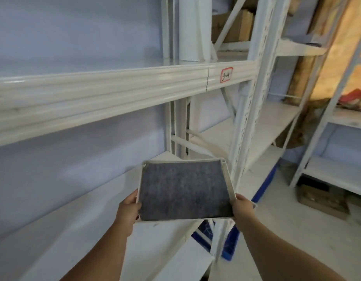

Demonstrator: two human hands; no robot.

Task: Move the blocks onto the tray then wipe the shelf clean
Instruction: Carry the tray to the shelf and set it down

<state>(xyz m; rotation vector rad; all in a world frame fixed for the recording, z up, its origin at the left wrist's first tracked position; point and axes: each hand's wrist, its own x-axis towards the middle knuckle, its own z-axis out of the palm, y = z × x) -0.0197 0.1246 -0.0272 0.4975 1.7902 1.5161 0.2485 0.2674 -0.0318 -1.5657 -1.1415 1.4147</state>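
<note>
Being gripped at its side rims by the left hand (129, 209) and right hand (242, 208) above the white metal shelf (74, 209), the empty, grey-felt-lined rectangular white tray (228, 179) could be knocked against that shelf's edge if tilted.

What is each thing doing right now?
tray, held in the air, nothing on it
left hand, grips the tray's left edge
right hand, grips the tray's right edge
label, stuck on the shelf beam
crate, on the floor under the tray
</note>
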